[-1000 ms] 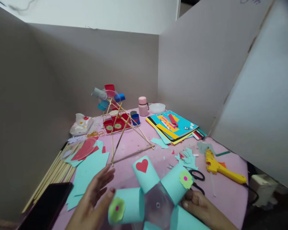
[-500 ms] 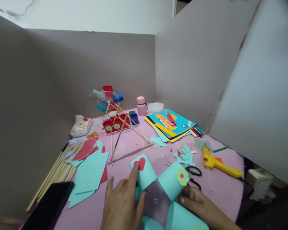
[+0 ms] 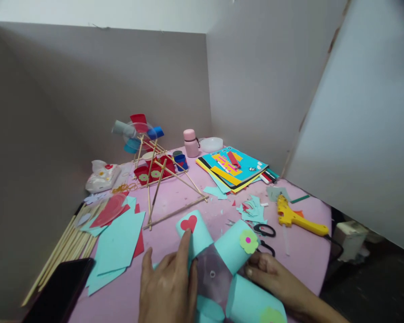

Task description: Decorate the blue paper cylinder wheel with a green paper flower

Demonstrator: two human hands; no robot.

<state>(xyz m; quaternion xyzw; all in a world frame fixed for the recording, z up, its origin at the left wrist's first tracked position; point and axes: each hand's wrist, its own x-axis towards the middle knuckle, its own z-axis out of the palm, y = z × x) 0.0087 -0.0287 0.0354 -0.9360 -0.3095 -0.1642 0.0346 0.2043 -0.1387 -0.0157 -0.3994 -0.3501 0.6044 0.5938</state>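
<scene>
A wheel of light-blue paper cups point(image 3: 234, 251) glued round a clear disc point(image 3: 212, 276) lies on the pink table point(image 3: 299, 258) in front of me. One cup bears a red heart point(image 3: 189, 223), another a green flower point(image 3: 248, 241). My left hand point(image 3: 170, 287) lies flat over the wheel's left side, fingers stretched, forefinger touching the heart cup. My right hand point(image 3: 267, 273) grips the wheel's right edge, just below the flower cup.
Black scissors point(image 3: 265, 233) and a yellow glue gun point(image 3: 298, 219) lie to the right. Blue paper sheets point(image 3: 116, 244), wooden sticks point(image 3: 62, 249) and a black phone point(image 3: 59, 294) sit left. Behind stand a stick frame with a cup wheel point(image 3: 138, 130), a pink bottle point(image 3: 190, 143) and stacked coloured paper point(image 3: 234, 168).
My left hand came down from beside the wheel onto its left cups and now rests flat there. The view shifted, so everything sits further left in the picture.
</scene>
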